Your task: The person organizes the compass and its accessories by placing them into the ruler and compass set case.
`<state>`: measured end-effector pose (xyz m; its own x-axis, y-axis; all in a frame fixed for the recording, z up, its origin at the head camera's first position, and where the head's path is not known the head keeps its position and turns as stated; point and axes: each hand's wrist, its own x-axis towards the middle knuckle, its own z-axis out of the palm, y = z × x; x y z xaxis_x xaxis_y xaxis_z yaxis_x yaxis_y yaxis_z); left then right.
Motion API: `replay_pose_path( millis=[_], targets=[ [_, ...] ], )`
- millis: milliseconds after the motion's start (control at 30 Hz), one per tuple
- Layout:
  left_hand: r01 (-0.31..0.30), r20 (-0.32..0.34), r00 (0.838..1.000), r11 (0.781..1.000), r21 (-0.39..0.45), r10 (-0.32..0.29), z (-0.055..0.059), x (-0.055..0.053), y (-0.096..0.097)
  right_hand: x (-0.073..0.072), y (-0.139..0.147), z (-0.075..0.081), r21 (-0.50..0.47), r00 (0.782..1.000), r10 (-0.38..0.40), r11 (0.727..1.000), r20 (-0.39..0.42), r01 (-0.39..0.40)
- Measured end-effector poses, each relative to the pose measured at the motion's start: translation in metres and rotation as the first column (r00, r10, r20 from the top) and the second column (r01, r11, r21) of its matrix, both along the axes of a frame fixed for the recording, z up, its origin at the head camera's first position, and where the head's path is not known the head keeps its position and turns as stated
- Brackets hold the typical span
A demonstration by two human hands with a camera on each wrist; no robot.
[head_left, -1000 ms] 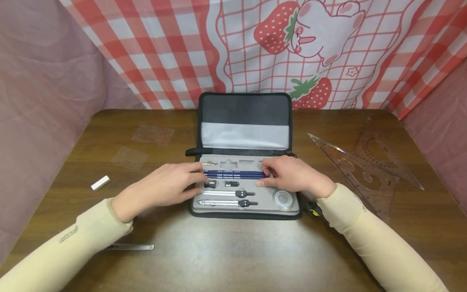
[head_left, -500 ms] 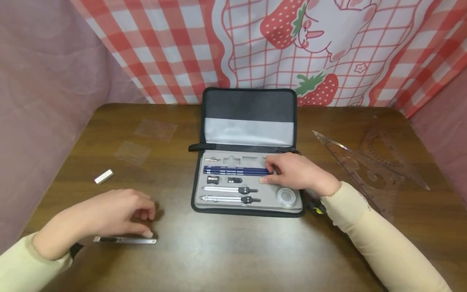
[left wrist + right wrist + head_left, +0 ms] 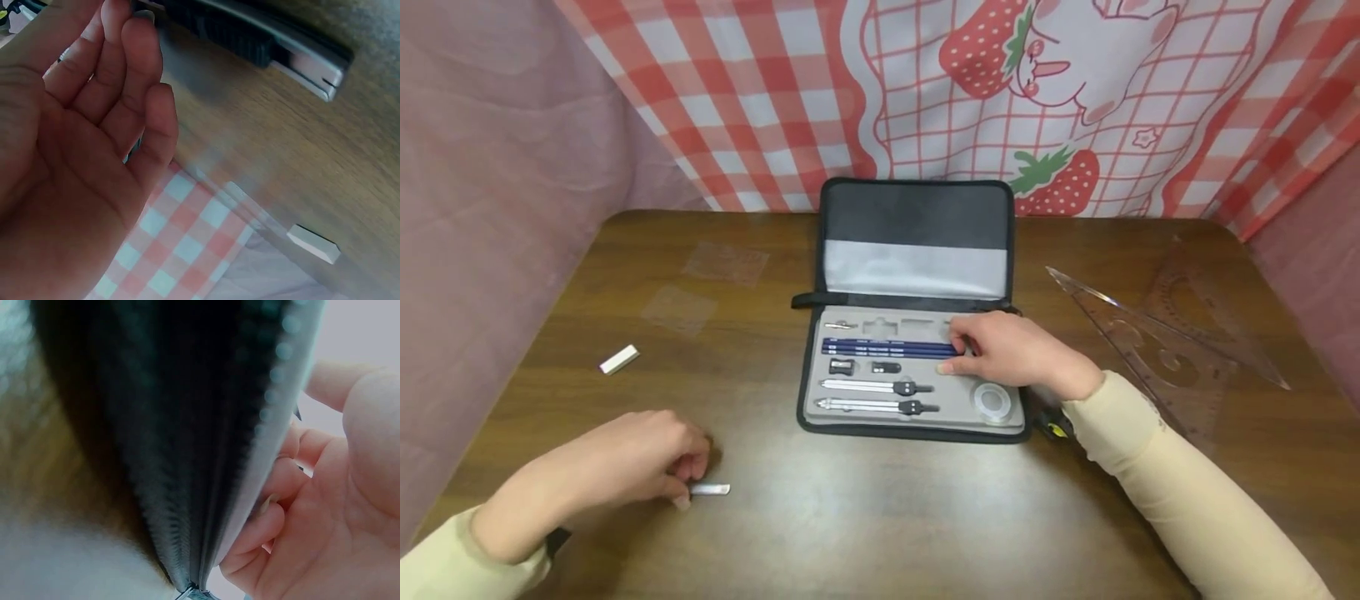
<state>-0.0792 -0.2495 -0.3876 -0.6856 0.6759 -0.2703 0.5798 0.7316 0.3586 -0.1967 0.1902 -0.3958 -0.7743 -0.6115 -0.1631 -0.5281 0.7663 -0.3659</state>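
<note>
My left hand (image 3: 640,458) is low over the table at the left. Its thumb and curled fingers pinch a slim utility knife (image 3: 711,489), whose silver end sticks out past them in the head view. Seen from the left wrist, the knife (image 3: 269,47) has a ridged black slider, right by the fingertips. My right hand (image 3: 1011,348) lies over the right part of an open black zip case (image 3: 910,432), thumb and index finger at the ends of several dark blue pencils (image 3: 880,347). In the right wrist view, the zipped edge (image 3: 206,456) fills the middle, beside the bent fingers.
The case's grey tray also holds two compasses (image 3: 880,406), two small sharpeners (image 3: 841,367) and a round clear container (image 3: 992,403). A white eraser (image 3: 619,359) and clear plastic pieces (image 3: 679,310) lie left. Transparent set squares (image 3: 1172,350) overlap at the right.
My left hand has left the case, moved down and left to the utility knife, and closed its fingers on it. My right hand has stayed at the pencil ends. The head view has shifted slightly.
</note>
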Motion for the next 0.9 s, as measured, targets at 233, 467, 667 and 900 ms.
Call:
replay_pose_path(
  millis=[233, 467, 667, 900],
  targets=[
    [-0.013, 0.056, 0.998, 1.000, -0.013, 0.013, 0.000, -0.007, 0.004, 0.000, 0.000, 0.000, 0.002, 1.000, -0.004, 1.000, -0.005, 0.004],
    [0.007, 0.014, 1.000, 1.000, -0.015, -0.007, 0.001, -0.010, 0.010, 0.000, 0.001, 0.001, 0.006, 1.000, -0.008, 1.000, 0.005, 0.008],
    [0.030, -0.101, 0.995, 0.998, 0.057, -0.024, -0.003, -0.023, 0.026, -0.001, 0.013, 0.005, -0.038, 1.000, -0.007, 0.999, 0.026, 0.008],
    [0.059, -0.391, 0.919, 0.968, 0.246, 0.043, -0.007, -0.047, 0.050, -0.006, 0.018, 0.005, -0.152, 0.996, 0.054, 0.987, 0.065, -0.044]
  ],
)
